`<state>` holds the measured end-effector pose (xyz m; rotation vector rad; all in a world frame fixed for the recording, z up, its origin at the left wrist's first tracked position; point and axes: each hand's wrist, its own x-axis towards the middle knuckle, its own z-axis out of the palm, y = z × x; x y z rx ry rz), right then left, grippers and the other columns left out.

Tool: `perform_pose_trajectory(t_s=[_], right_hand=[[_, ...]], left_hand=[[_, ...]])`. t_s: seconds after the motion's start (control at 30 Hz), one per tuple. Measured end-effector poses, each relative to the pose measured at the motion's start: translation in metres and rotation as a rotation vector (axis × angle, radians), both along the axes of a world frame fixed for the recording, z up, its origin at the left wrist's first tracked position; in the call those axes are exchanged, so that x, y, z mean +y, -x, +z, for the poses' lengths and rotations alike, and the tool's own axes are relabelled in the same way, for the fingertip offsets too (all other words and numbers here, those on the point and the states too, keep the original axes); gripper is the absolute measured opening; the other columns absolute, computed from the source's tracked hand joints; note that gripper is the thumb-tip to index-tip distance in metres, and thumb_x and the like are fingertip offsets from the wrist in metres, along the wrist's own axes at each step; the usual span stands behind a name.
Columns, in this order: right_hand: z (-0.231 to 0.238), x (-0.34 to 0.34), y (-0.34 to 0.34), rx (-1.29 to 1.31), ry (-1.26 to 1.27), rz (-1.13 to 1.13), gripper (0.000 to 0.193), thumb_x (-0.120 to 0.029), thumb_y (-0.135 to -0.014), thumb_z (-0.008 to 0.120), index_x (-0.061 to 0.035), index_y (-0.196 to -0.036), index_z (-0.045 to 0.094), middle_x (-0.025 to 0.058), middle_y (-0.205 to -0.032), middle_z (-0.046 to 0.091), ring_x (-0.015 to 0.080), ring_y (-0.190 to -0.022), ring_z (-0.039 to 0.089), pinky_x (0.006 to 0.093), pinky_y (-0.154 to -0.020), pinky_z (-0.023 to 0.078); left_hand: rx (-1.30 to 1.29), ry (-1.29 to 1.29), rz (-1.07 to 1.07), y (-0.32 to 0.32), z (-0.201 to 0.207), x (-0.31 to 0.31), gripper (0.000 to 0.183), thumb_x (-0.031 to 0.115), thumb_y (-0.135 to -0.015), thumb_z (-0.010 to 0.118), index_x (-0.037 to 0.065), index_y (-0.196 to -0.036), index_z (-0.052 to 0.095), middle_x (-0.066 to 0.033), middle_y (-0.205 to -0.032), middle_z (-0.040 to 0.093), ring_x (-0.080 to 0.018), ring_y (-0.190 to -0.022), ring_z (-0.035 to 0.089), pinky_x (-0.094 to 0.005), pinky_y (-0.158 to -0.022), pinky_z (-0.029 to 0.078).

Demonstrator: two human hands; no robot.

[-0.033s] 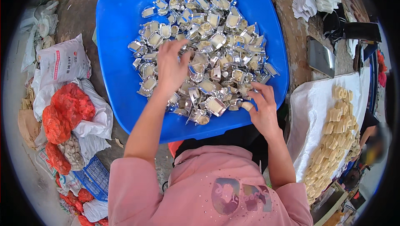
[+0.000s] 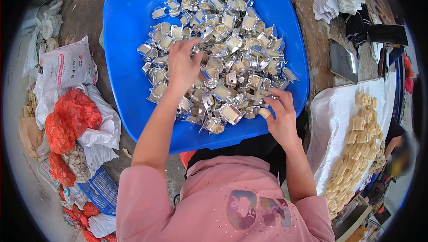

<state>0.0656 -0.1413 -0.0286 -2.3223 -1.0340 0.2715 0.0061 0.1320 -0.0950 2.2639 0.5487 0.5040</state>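
Observation:
A big blue plastic tub [image 2: 127,72] is in front of me, a heap of small shiny silver metal pieces [image 2: 232,43] with cream-coloured inserts piled in it. Over the left side of the heap, my left hand [image 2: 182,66] has its thumb and fingers apart, fingertips bent down toward the pieces. At the heap's near right edge, my right hand [image 2: 283,119] is curved, with its fingers and thumb spread. Something pale cream [image 2: 265,113] shows at the right thumb's tip; whether it is a loose piece or a thumb cover I cannot tell.
To the right, many cream-coloured pieces [image 2: 356,148] lie on a white towel [image 2: 323,121]. Beyond it are a phone [image 2: 342,61] and white cloths [image 2: 326,5]. On the left stand a white printed sack [image 2: 69,66], red plastic bags [image 2: 78,112] and a blue crate [image 2: 101,193].
My left hand has shifted slightly, its fingertips moving a little left and up over the heap. The right hand has hardly moved.

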Motion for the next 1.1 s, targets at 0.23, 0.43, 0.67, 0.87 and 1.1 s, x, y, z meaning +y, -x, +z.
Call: perform_pose_trajectory(t_s=[0.23,0.43,0.67,0.87,1.1], right_hand=[[0.003,0.011,0.0,0.051,-0.1,-0.028,0.032,0.009,-0.066,0.065,-0.0006,-0.097,0.062,0.013,-0.111,0.057,0.0342,-0.098,0.054,0.0402,-0.081,0.048],[0.003,0.016,-0.011,0.075,-0.151,-0.015,0.031,0.007,-0.071,0.066,-0.0012,-0.101,0.06,0.013,-0.107,0.059,0.0333,-0.097,0.057,0.0391,-0.08,0.049],[-0.006,0.081,-0.056,-0.014,-0.12,0.08,0.035,0.008,-0.071,0.062,0.0001,-0.105,0.059,0.0152,-0.107,0.06,0.0346,-0.102,0.055,0.0405,-0.088,0.046],[-0.04,0.139,-0.09,-0.187,-0.022,0.234,0.044,0.012,-0.067,0.056,0.0009,-0.11,0.06,0.0161,-0.118,0.058,0.0341,-0.108,0.053,0.0413,-0.095,0.044],[-0.071,0.16,-0.098,-0.203,0.146,0.221,0.041,0.01,-0.072,0.054,-0.0061,-0.109,0.062,0.0113,-0.123,0.056,0.0336,-0.114,0.052,0.0387,-0.099,0.043]], left_hand=[[0.1,0.036,0.081,-0.053,-0.042,0.018,0.034,0.011,-0.078,0.066,0.004,-0.111,0.062,-0.0188,-0.099,0.063,-0.0352,-0.09,0.06,-0.0423,-0.081,0.047],[0.061,0.062,0.173,-0.047,-0.031,0.02,0.029,0.013,-0.081,0.064,-0.001,-0.106,0.064,-0.0155,-0.088,0.068,-0.027,-0.079,0.067,-0.037,-0.074,0.051],[0.118,0.094,0.148,-0.029,-0.028,0.014,0.024,0.003,-0.075,0.064,0.001,-0.099,0.066,-0.0154,-0.083,0.062,-0.0326,-0.079,0.06,-0.0408,-0.072,0.048],[-0.155,-0.265,0.086,-0.007,-0.029,0.003,0.032,-0.006,-0.067,0.065,0.005,-0.096,0.067,-0.0095,-0.084,0.057,-0.0288,-0.08,0.054,-0.0391,-0.072,0.047],[-0.2,-0.096,0.009,0.017,-0.02,-0.008,0.036,-0.01,-0.064,0.064,0.006,-0.095,0.066,-0.0083,-0.087,0.056,-0.0277,-0.081,0.053,-0.0366,-0.07,0.047]])
